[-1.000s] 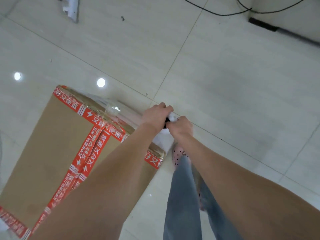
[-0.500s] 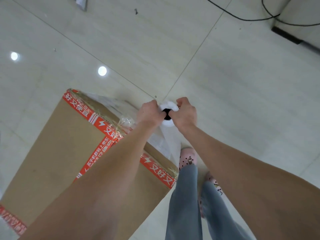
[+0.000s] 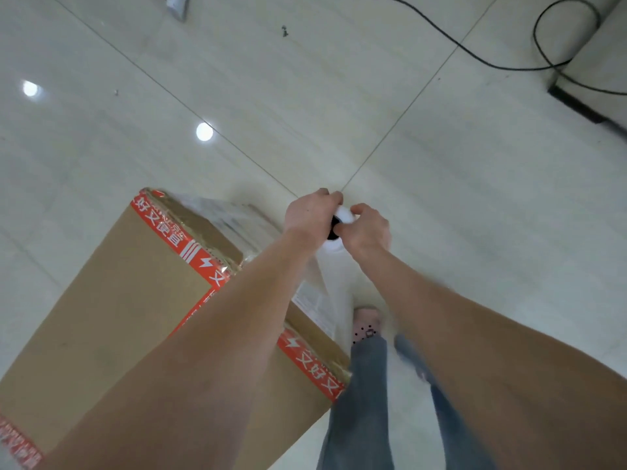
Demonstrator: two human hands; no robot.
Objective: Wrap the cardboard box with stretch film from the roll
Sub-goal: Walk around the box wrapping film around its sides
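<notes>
A tall brown cardboard box (image 3: 112,317) with red printed tape along its edges stands on the floor at the lower left. A white roll of stretch film (image 3: 334,279) hangs upright beside the box's right corner, its dark core hole facing up. My left hand (image 3: 310,213) grips the top of the roll from the left, and my right hand (image 3: 368,228) grips it from the right. Clear film (image 3: 237,220) stretches from the roll across the box's far side, wrinkled and shiny.
Glossy pale floor tiles (image 3: 441,198) surround the box. A black cable (image 3: 509,62) loops across the floor at the upper right near a dark wall base (image 3: 576,103). My legs in jeans and a pink shoe (image 3: 366,325) stand right of the box.
Both hands have carried the roll further round the box's corner, and the view has swung left so more of the box's right side shows. My feet have stepped along.
</notes>
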